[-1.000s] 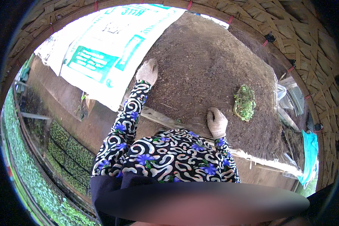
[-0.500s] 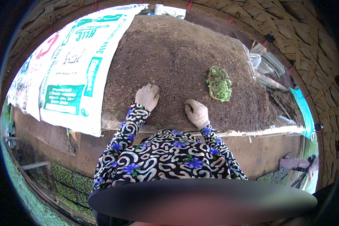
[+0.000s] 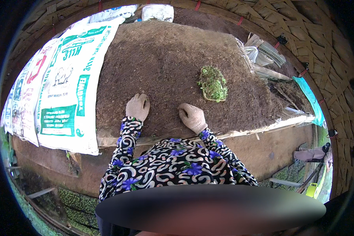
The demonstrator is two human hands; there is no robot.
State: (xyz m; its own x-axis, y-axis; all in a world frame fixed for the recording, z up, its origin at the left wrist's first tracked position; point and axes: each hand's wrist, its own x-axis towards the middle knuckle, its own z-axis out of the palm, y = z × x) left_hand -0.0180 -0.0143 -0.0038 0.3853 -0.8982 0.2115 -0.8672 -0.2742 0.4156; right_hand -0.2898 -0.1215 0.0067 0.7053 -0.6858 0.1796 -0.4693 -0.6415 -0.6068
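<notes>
Broadly, soil bed [image 3: 153, 59] filled middle; white sacks [image 3: 69, 80] lay left. Green plant clump [image 3: 213, 83] sat farther right, on soil. Left hand [image 3: 138, 107] and right hand [image 3: 193, 118] loosely curled at bed's near side; whether holding anything, couldn't tell.

1. The left hand [image 3: 138, 107], in a pale beige knitted glove [image 3: 135, 111], points away from the body, fingers curled inward, with a small dark gap on its right side.
2. The right hand [image 3: 192, 117], in a matching pale beige glove [image 3: 196, 122], angles forward and leftward, its fingers bent and a dark hollow showing on its left side.
3. The hands are apart, the left slightly farther forward; whether either grips anything cannot be told.
4. The left forearm [image 3: 126, 137] runs nearly straight forward in a black sleeve with cream curls and violet-blue flowers.
5. The right forearm [image 3: 220, 149], sleeved alike, slants inward.
</notes>
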